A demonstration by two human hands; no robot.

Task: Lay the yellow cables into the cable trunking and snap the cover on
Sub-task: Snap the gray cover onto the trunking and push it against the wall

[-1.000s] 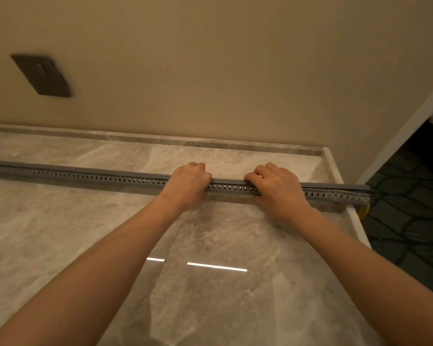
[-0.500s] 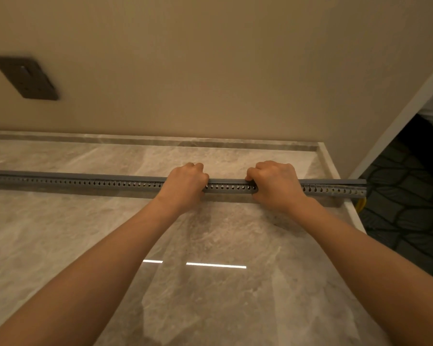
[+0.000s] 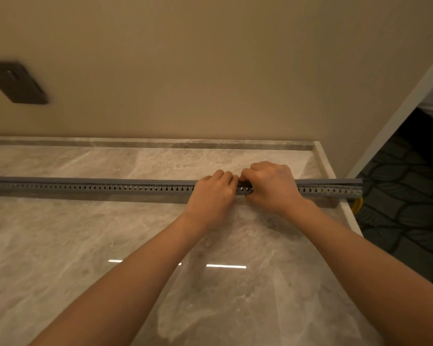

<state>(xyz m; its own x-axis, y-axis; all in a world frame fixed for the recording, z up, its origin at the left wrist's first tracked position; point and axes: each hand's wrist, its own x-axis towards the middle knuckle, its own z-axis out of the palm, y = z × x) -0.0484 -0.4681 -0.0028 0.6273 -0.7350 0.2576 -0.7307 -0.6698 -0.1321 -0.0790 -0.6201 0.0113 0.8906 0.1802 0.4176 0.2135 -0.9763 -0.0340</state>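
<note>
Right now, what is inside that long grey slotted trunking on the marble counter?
Mostly hidden: a grey cover strip tops the slotted trunking, and the left hand and right hand grip the middle. A yellow cable loops out below the right end; yellow glints through nearby slots.

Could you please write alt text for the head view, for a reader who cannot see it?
A left hand and right hand, side by side, grip a long grey perforated cable trunking lying across a glossy marble surface below a beige wall. A bit of yellow cable shows under the trunking's right end; a dark wall plate sits upper left.
</note>
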